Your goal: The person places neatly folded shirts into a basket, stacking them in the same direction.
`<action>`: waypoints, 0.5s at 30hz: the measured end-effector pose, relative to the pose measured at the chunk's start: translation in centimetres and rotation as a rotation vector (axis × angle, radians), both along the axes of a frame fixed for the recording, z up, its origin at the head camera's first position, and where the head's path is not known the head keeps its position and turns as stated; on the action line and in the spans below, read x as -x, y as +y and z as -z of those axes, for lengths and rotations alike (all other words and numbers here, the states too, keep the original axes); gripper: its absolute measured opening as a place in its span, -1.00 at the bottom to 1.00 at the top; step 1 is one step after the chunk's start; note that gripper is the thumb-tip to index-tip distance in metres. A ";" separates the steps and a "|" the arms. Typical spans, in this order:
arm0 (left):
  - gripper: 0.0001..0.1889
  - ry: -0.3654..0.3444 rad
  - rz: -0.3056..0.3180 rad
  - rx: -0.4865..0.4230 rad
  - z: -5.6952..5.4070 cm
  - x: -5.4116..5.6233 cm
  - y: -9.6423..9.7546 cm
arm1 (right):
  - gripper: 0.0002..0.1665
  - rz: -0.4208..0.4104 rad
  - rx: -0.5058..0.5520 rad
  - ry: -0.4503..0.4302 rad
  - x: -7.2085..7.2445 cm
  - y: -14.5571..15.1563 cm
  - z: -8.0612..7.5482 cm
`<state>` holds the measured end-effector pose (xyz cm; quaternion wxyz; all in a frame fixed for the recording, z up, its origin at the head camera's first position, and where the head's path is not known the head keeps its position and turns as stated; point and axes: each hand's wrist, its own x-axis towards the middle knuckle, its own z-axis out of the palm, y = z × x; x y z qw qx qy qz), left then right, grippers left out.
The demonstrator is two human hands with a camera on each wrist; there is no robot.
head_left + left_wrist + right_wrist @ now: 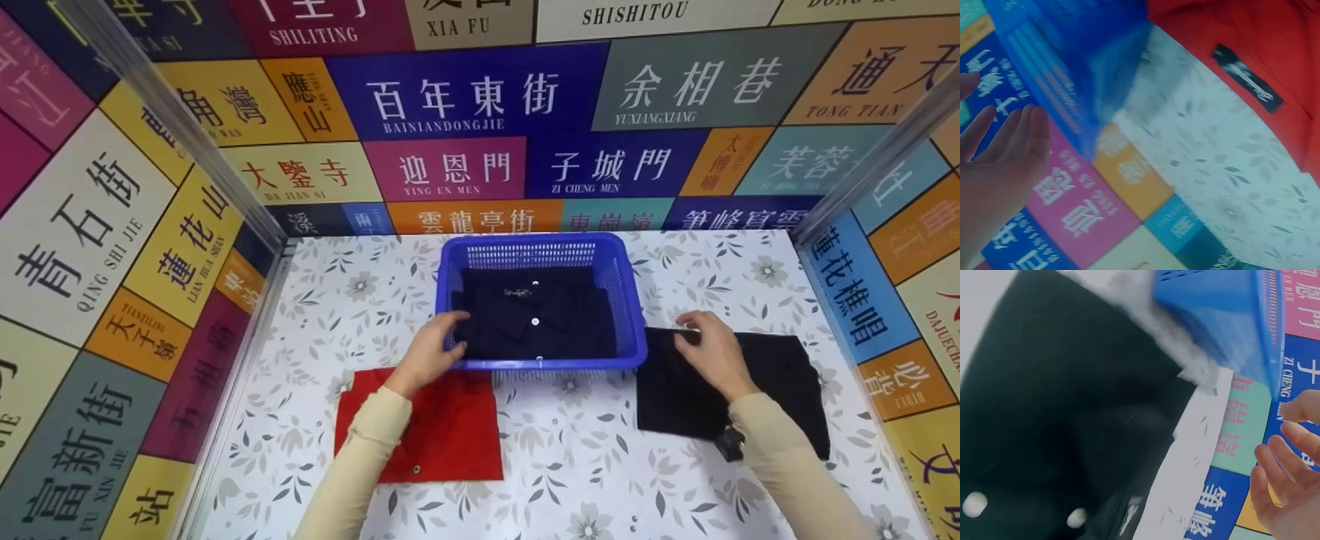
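A blue plastic basket (540, 365) stands on the table with a folded dark navy shirt (495, 322) lying inside, white buttons down its front. My left hand (431, 352) is at the basket's left front corner, its relaxed fingers spread and holding nothing. In the left wrist view that hand (1008, 146) shows with its fingers apart. Below it lies a folded red garment (450, 435), partly covered by my left forearm. Over a folded black garment (780, 375), right of the basket, my right hand (712, 352) hovers with loosely bent, empty fingers (1278, 467).
The table (570, 450) has a white surface with grey leaf prints. Panels (465, 97) with coloured street-name signs rise at the back and both sides. A dark watch-like band (729, 442) is on my right wrist. The red garment carries a black label (1248, 77).
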<state>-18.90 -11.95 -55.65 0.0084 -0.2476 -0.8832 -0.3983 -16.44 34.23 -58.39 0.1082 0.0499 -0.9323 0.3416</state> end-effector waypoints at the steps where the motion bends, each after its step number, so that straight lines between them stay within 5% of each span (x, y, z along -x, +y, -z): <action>1: -0.56 0.007 0.011 -0.002 -0.1 -0.4 0.4 | -0.70 -0.003 -0.038 0.008 -0.7 0.3 0.2; 9: -0.79 -0.015 0.111 -0.120 1.2 -4.5 4.7 | -0.70 -0.012 -0.258 0.157 -5.5 2.5 2.4; 15: -0.84 -0.071 0.190 -0.132 3.7 -7.0 8.3 | -0.68 0.056 -0.220 0.074 -7.7 3.9 3.6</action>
